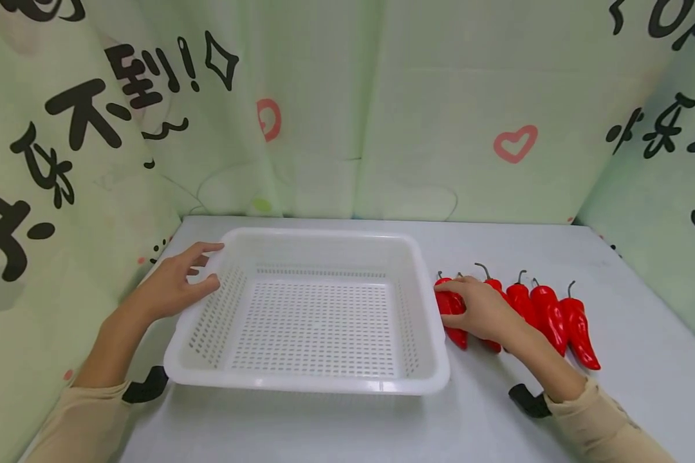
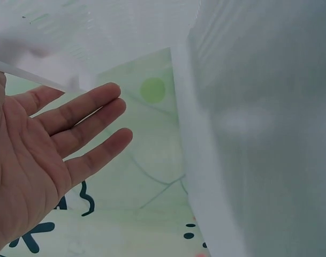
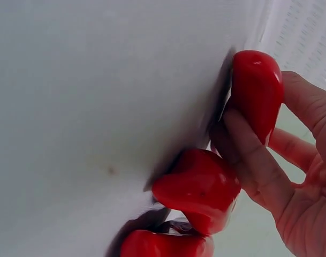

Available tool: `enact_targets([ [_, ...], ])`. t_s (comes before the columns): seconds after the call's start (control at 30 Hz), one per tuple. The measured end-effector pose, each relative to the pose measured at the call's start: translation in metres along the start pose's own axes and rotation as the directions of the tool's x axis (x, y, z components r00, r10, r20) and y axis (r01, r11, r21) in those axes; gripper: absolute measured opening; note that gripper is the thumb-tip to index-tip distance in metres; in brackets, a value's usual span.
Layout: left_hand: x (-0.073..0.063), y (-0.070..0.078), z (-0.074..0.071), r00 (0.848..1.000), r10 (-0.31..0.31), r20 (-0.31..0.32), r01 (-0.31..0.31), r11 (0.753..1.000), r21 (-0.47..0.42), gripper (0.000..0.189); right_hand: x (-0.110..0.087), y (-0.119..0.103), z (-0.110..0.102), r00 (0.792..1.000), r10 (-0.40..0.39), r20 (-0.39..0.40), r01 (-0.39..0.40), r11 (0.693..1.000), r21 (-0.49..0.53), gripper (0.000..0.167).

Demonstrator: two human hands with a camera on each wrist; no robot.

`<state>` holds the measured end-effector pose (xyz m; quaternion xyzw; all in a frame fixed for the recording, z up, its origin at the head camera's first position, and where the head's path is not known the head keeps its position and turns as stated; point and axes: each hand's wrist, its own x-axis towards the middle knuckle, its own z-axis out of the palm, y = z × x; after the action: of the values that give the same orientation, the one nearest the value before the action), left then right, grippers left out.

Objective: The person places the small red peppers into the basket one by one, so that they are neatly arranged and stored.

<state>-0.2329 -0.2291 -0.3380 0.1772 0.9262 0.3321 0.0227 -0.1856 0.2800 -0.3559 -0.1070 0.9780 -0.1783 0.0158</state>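
Pinching the end pepper [image 3: 256, 88]: right hand [image 1: 482, 310] has thumb on one side, fingers on the other. Clock centred on the basket [image 1: 301, 383], head view: that pepper lies at 3 o'clock, just beside the rim; contact with the rim, can't tell. Rest of the red peppers [image 1: 547, 315] run on outward at 3 to 4 on the table [image 1: 486, 418].

Left hand [image 1: 176, 286] is at 9 to 10 o'clock, fingers spread and fairly straight, thumb at the rim. How firmly it bears on the basket, can't tell.

Risks, my read:
- Slip. Skin looks glossy, body tapers; a pinch off the thick part could let it squirt out or twist.
- Neighbour drag. Fingers sit right by the next pepper [image 3: 205, 187]; a sideways sweep could knock it and shuffle the row.
- Rim catch. Basket wall is close at the pepper's 9 o'clock; a low move that way would likely bump it.
- Basket skid. If the left hand bears lightly, a bump could shove it toward 9.
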Motion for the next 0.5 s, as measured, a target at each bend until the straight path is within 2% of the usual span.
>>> enact_targets([
  [0.3,0.0,0.002,0.0,1.0,-0.003,0.014,0.004,0.999,-0.043,0.059,-0.004,-0.003,-0.008,1.0,0.013,-0.017,-0.013,0.999,0.033,0.06],
  [0.5,0.0,0.002,0.001,1.0,0.014,0.021,-0.012,0.997,-0.074,0.058,-0.006,-0.007,-0.018,0.997,0.042,-0.06,-0.04,0.999,0.031,0.067],
])
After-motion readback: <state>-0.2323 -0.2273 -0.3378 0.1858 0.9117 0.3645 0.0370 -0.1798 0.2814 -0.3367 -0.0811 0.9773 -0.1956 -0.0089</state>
